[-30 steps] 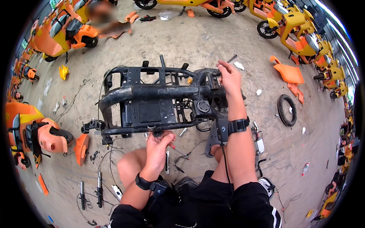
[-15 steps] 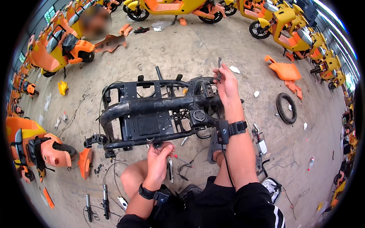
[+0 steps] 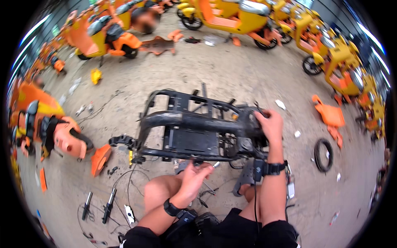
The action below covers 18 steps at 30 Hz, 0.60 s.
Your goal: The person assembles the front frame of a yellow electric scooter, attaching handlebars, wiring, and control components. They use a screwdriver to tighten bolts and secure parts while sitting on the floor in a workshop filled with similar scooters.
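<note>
A black metal scooter frame (image 3: 198, 124) lies across in front of my knees, with a thick curved tube along its middle and a flat black panel on the near side. My left hand (image 3: 195, 178) is closed at the frame's near lower rail, its fingertips curled under the edge. At the right end my right hand (image 3: 271, 124) is closed, fingers against the frame's head part. A dark slim lever-like bar (image 3: 257, 106) pokes out beyond its fingertips; most of it is hidden. Black straps with small boxes sit on both wrists.
Orange-yellow scooters (image 3: 227, 16) stand along the back and sides. A black tyre (image 3: 323, 155) and an orange body panel (image 3: 328, 112) lie at right. Two shock absorbers (image 3: 108, 205), cables and another orange panel (image 3: 100, 160) lie at left.
My right hand has come down from above the frame onto its right end. The view has turned, so the frame and floor things sit farther right. My left hand stays at the near rail.
</note>
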Each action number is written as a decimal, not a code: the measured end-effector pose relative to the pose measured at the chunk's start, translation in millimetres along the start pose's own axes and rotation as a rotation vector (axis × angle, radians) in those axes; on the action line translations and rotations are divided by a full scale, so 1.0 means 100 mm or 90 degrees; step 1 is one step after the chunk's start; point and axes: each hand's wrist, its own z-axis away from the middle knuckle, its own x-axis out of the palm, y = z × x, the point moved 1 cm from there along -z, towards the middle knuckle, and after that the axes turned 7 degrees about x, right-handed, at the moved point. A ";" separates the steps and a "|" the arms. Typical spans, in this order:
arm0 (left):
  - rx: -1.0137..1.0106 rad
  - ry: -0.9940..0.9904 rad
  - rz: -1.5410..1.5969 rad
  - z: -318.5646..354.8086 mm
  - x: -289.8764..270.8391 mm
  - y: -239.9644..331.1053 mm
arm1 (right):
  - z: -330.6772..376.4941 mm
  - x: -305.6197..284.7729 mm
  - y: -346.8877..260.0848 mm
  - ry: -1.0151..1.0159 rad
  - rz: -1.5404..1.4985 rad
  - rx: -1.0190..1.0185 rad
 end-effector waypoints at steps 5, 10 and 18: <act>-0.010 -0.035 -0.014 -0.02 -0.02 -0.01 | 0.00 0.01 0.03 0.036 0.043 -0.020; -0.040 -0.022 -0.046 0.02 0.00 0.08 | 0.11 0.03 -0.13 0.086 0.045 -0.005; -0.039 -0.045 -0.009 -0.01 -0.05 -0.03 | 0.11 0.05 -0.12 0.117 0.061 0.004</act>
